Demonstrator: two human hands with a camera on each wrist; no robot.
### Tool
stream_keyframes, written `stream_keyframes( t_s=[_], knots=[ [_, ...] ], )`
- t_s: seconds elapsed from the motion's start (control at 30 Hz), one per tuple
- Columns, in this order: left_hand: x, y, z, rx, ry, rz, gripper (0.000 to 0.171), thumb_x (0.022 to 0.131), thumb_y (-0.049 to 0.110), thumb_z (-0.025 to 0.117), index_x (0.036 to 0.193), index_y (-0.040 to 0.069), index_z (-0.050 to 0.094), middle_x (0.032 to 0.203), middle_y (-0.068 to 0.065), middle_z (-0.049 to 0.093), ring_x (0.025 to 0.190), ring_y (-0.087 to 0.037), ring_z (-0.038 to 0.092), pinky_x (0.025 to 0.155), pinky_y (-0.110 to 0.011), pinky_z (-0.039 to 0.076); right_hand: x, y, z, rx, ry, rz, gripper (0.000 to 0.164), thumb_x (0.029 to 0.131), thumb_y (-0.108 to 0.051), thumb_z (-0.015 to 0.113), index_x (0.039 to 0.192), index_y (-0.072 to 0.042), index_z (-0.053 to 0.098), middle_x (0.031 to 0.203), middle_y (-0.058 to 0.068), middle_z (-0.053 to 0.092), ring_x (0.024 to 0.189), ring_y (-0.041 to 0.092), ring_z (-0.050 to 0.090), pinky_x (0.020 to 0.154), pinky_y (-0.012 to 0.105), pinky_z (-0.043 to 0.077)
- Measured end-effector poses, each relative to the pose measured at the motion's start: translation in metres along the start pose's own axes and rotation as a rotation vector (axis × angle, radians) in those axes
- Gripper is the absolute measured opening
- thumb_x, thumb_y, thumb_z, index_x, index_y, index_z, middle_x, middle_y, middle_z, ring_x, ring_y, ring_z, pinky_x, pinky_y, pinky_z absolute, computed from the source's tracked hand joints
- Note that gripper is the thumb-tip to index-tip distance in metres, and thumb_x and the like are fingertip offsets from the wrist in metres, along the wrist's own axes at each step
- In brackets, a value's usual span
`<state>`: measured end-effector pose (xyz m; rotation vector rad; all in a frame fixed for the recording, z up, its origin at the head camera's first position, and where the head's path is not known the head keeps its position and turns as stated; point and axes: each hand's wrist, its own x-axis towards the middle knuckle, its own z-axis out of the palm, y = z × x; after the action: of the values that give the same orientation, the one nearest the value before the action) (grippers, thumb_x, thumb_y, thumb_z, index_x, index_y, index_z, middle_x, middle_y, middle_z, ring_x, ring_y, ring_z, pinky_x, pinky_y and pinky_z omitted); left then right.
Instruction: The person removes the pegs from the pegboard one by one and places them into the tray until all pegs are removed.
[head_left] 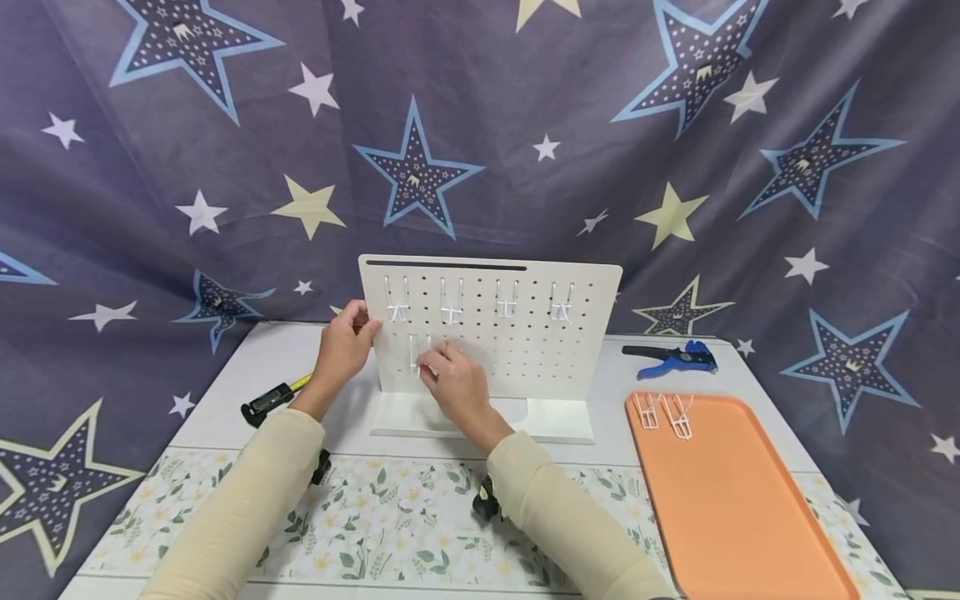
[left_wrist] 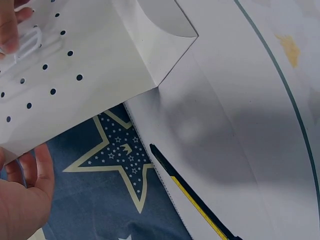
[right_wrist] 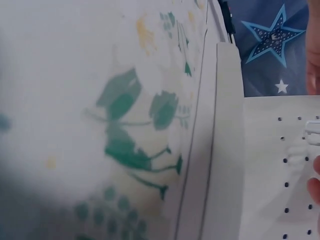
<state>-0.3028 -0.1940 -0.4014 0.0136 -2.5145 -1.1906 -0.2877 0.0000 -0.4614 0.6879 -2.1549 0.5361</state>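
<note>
A white pegboard (head_left: 555, 358) stands upright on its base. My left hand (head_left: 345, 346) grips its left edge, with the fingers (left_wrist: 44, 167) behind the board. At the lower left of the board, my right hand (head_left: 459, 385) pinches a white wire hook (head_left: 413, 354) against the holes. That hook (left_wrist: 30, 44) also shows at the left wrist view's upper left, and partly at the right wrist view's right edge. Several similar wire hooks (head_left: 507, 302) hang in a row along the upper part of the board.
An orange tray (head_left: 738, 492) on the right bears two white wire hooks (head_left: 679, 417) at its far left corner. Behind it lies a blue and black plier-like tool (head_left: 675, 358). A black and yellow utility knife (head_left: 272, 402) lies left of the board. A star-patterned curtain (head_left: 480, 125) hangs behind.
</note>
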Motion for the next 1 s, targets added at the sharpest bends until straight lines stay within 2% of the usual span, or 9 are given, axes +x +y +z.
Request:
stream_keyframes(
  t_s=[0.2,0.37,0.57,0.7,1.0],
  knots=[
    [0.0,0.001,0.001,-0.006,-0.01,-0.004,0.02,0.105,0.018,0.056,0.12,0.005,0.059,0.103,-0.016,0.065,0.088,-0.026,0.062,0.075,-0.035,0.055,0.0,0.006,-0.025,0.049,-0.075,0.0,0.008,0.086,-0.02,0.082,0.09,-0.024,0.077,0.089,-0.01,0.069,0.073,0.004,0.066,0.06,0.017,0.051],
    [0.001,0.0,0.001,-0.001,-0.014,-0.008,0.021,0.105,0.019,0.056,0.121,0.005,0.059,0.104,-0.016,0.065,0.087,-0.026,0.062,0.074,-0.033,0.053,-0.007,0.018,-0.051,0.106,-0.2,0.06,0.009,0.086,-0.019,0.081,0.092,-0.024,0.076,0.092,-0.01,0.07,0.075,0.003,0.068,0.066,0.016,0.053],
    [-0.001,-0.001,0.0,0.008,-0.018,-0.016,0.021,0.105,0.02,0.056,0.121,0.006,0.059,0.102,-0.015,0.064,0.086,-0.025,0.061,0.072,-0.03,0.05,-0.017,0.035,-0.075,0.16,-0.335,0.15,0.006,0.088,-0.019,0.08,0.091,-0.023,0.076,0.092,-0.008,0.072,0.073,0.005,0.064,0.065,0.017,0.05],
    [-0.003,-0.002,-0.002,0.021,-0.022,-0.02,0.022,0.106,0.02,0.055,0.122,0.006,0.058,0.101,-0.014,0.064,0.084,-0.025,0.059,0.071,-0.03,0.048,-0.021,0.046,-0.087,0.187,-0.374,0.188,0.006,0.088,-0.018,0.079,0.09,-0.023,0.076,0.089,-0.007,0.072,0.071,0.006,0.063,0.064,0.018,0.049],
    [-0.003,0.003,-0.002,0.02,-0.032,-0.019,0.024,0.107,0.02,0.053,0.125,0.006,0.058,0.103,-0.015,0.064,0.086,-0.026,0.061,0.073,-0.03,0.048,-0.027,0.072,-0.117,0.212,-0.386,0.177,0.007,0.086,-0.014,0.08,0.089,-0.02,0.077,0.087,-0.005,0.073,0.071,0.008,0.066,0.065,0.02,0.053]
  ],
)
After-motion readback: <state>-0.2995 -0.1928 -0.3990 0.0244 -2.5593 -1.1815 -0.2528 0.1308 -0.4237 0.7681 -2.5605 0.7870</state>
